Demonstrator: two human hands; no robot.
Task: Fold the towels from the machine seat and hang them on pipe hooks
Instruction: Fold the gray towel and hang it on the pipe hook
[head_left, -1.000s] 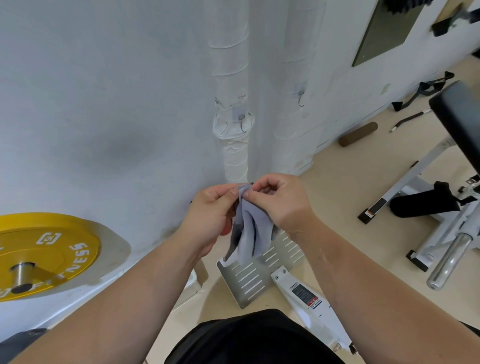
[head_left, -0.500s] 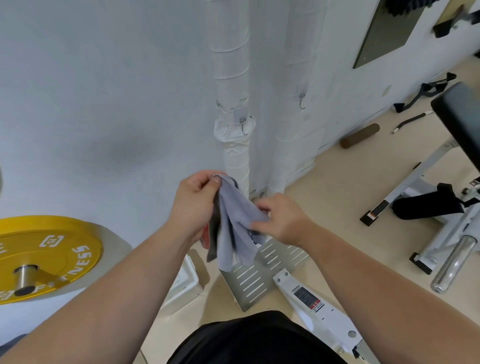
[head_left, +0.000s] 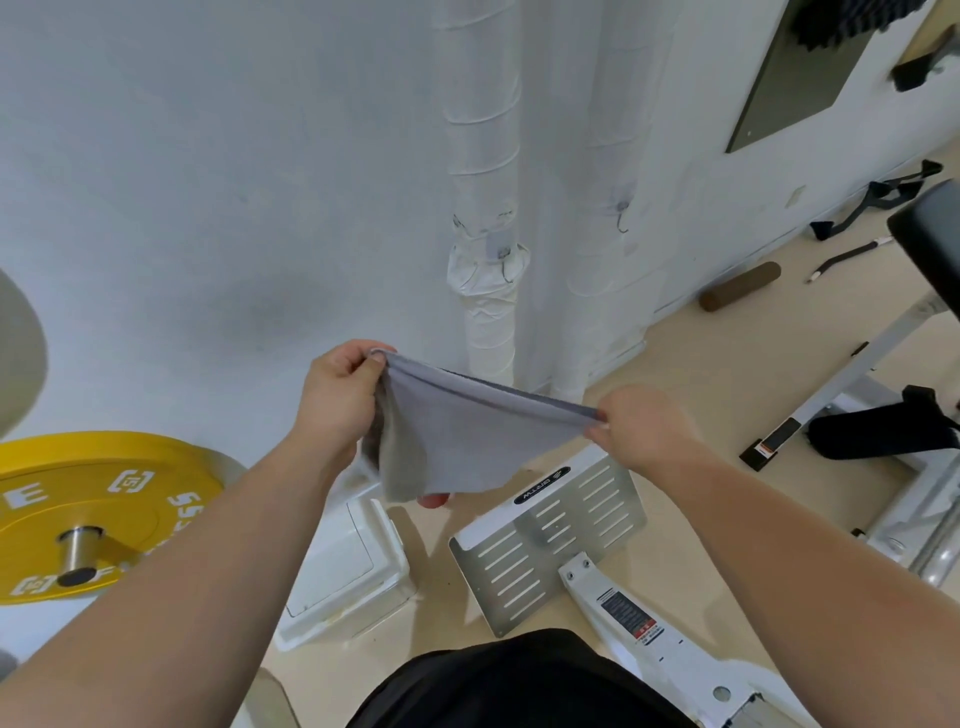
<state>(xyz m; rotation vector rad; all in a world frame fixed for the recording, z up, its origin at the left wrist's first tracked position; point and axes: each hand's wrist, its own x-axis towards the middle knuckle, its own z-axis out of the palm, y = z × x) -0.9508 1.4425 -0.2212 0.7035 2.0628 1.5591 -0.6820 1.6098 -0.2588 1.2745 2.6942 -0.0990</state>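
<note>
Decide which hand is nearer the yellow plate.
Left. The left hand grips one end of the towel, just up and right of the plate; the right hand pinches the other end, farther right, beyond the towel.

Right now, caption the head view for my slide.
Left hand and right hand stretch a grey towel below the hook on a wrapped pipe.

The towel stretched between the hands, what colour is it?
Light grey towel, plain, with a darker grey top edge; seen in the head view.

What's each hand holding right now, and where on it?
Both hands hold one grey towel by its top edge: left hand pinches one end, right hand the other.
</note>
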